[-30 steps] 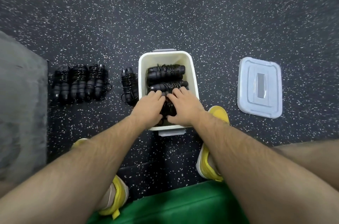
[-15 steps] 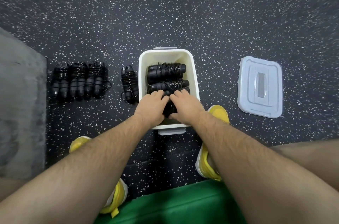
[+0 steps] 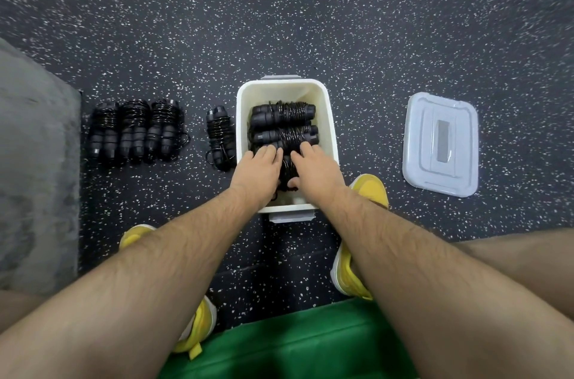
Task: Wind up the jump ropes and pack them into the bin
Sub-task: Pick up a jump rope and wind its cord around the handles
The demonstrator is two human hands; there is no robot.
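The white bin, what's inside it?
In the white bin, two wound jump ropes lie at the far end. A third bundle sits nearer, gripped by the right hand, the left hand on it. Hands and ropes hide anything beneath.

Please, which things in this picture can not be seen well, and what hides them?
- Head view: the nearest rope bundle in the bin is mostly covered by the left hand and right hand; the left hand's grip cannot be told.
- Head view: anything under the upper bundles is hidden by them.
- Head view: the grey mat is cut off by the left edge.
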